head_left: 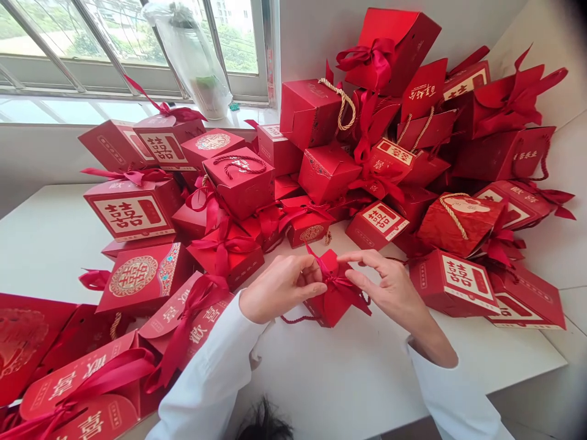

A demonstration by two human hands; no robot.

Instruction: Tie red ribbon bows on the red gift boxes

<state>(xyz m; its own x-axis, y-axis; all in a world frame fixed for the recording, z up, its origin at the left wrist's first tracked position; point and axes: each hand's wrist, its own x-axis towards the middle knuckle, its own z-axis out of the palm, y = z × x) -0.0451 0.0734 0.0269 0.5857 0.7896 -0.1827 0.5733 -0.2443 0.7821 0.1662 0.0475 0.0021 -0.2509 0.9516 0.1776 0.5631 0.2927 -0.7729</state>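
A small red gift box [331, 310] sits on the white table between my hands, with a dark red ribbon [338, 282] tied in a bow on top. My left hand [287, 286] is at the left of the bow, fingers curled and thumb bent in, closed on the ribbon near the knot. On the right side, my right hand [389, 284] has thumb and index finger apart at the ribbon's edge. Its other fingers are partly hidden. A twisted dark red cord [300, 319] pokes out from the box's lower left.
Red boxes, many with ribbon bows, are heaped behind, including a cord-handled box [242, 186]. More ribboned boxes [183, 318] line the left. Boxes [452, 287] also stand at right. A plastic-wrapped container [202, 79] stands on the windowsill. The white table [293, 379] has its front edge near me.
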